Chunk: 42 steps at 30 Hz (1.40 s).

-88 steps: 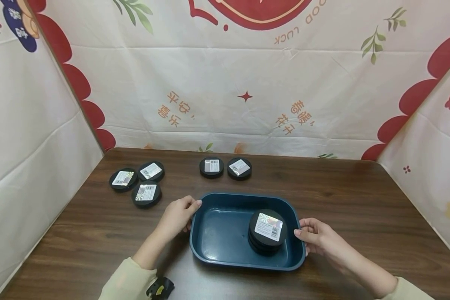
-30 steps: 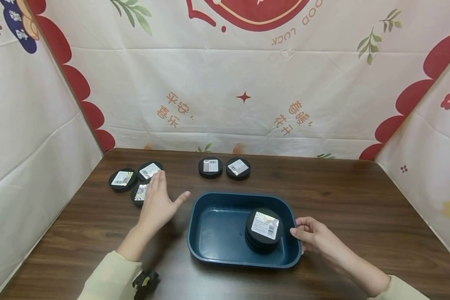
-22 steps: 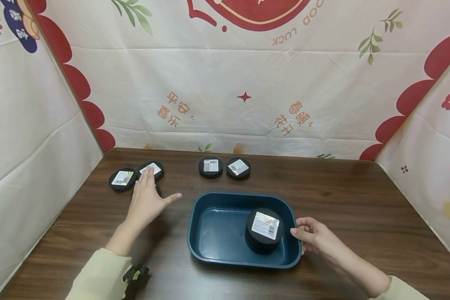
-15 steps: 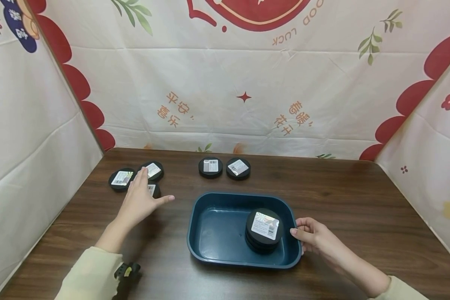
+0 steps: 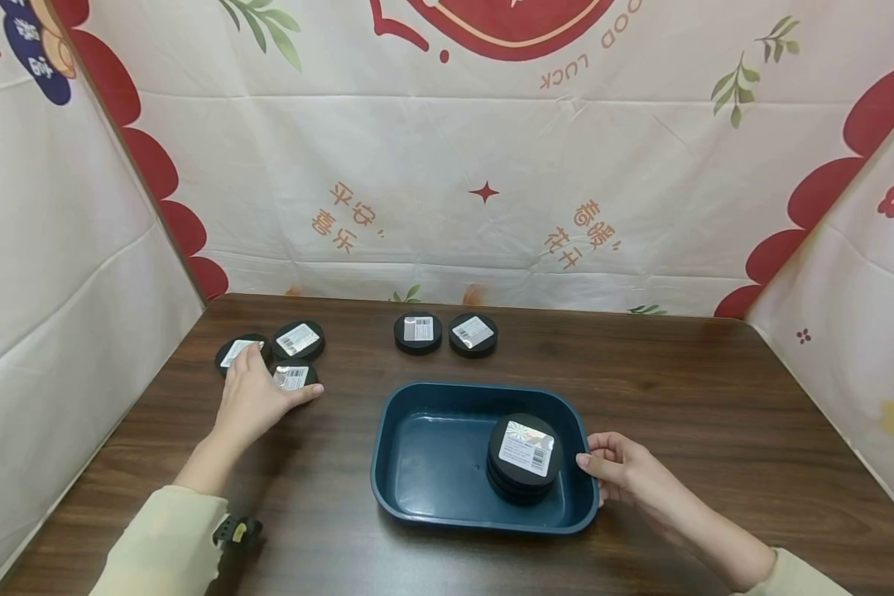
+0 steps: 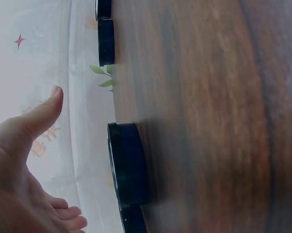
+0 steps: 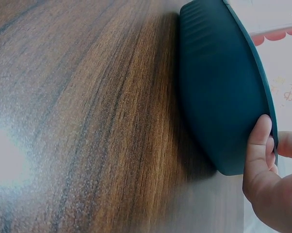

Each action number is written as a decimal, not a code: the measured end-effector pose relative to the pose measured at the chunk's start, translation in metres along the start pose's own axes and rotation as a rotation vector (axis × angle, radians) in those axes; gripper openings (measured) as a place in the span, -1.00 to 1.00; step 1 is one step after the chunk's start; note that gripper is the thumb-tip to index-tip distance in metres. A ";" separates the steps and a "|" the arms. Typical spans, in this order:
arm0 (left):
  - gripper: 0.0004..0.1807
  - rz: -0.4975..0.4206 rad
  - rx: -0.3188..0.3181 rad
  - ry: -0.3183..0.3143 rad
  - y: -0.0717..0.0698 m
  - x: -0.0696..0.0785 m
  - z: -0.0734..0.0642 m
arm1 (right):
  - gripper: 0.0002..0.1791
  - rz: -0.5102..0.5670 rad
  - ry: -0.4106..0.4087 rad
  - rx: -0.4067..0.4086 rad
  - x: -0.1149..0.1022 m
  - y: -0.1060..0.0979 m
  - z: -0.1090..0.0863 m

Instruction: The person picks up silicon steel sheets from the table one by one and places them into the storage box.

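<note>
Over the left group of flat round black containers, my left hand point(image 5: 249, 406) hovers with thumb and fingers spread. The nearest container point(image 5: 292, 377) lies under it, partly covered. In the left wrist view, this hand point(image 6: 12, 160) stands apart from a black container's side point(image 6: 130, 165). Two more containers, one behind point(image 5: 299, 339) and one at left point(image 5: 233, 353), lie close by. My right hand point(image 5: 626, 472) pinches the right rim of a dark blue tray point(image 5: 425, 472), also seen in the right wrist view point(image 7: 223, 92). Inside the tray, at its right, stands a stack of black containers point(image 5: 525, 451) with a barcode label on top.
Two more black containers, a left one point(image 5: 418, 333) and a right one point(image 5: 473, 334), sit behind the tray on the brown wooden table point(image 5: 685, 397). A printed white cloth point(image 5: 417, 141) hangs along the back and sides.
My left hand has left the tray's left rim and moved left to the group of containers, its thumb drawing closer to the front one. The right hand stays on the tray rim.
</note>
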<state>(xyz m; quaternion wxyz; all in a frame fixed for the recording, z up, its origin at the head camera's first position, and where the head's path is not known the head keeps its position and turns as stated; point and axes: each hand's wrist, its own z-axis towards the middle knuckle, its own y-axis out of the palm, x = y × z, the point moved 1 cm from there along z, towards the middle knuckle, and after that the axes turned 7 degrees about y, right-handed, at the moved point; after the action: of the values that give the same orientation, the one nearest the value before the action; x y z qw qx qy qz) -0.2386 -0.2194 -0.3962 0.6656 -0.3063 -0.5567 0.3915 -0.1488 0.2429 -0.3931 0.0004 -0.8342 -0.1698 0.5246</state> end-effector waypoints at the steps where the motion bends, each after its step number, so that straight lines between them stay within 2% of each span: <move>1: 0.32 0.003 -0.008 -0.008 0.000 -0.001 0.000 | -0.42 0.001 -0.001 -0.002 0.000 0.000 0.000; 7: 0.31 0.029 -0.089 -0.047 0.002 -0.006 0.001 | -0.42 0.000 -0.001 -0.007 0.001 0.000 0.000; 19: 0.15 0.074 -0.219 -0.036 0.008 -0.010 0.006 | -0.43 0.000 0.010 0.002 0.001 -0.001 0.000; 27: 0.05 0.087 -0.258 -0.045 0.010 -0.012 0.009 | -0.44 0.004 0.011 -0.002 0.001 0.000 0.000; 31: 0.07 0.097 -0.271 -0.059 0.009 -0.013 0.011 | -0.44 0.005 0.007 -0.004 0.000 0.000 0.000; 37: 0.05 0.130 -0.259 -0.060 0.007 -0.013 0.011 | -0.43 0.007 0.023 0.011 -0.001 0.000 0.000; 42: 0.06 0.124 -0.242 -0.037 0.006 -0.015 0.012 | -0.43 0.008 0.021 0.003 -0.001 0.000 0.000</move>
<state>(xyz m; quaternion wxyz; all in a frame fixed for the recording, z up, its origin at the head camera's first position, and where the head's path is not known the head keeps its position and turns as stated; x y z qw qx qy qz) -0.2520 -0.2296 -0.4060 0.5878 -0.4108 -0.5922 0.3675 -0.1493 0.2430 -0.3919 0.0016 -0.8404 -0.1658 0.5160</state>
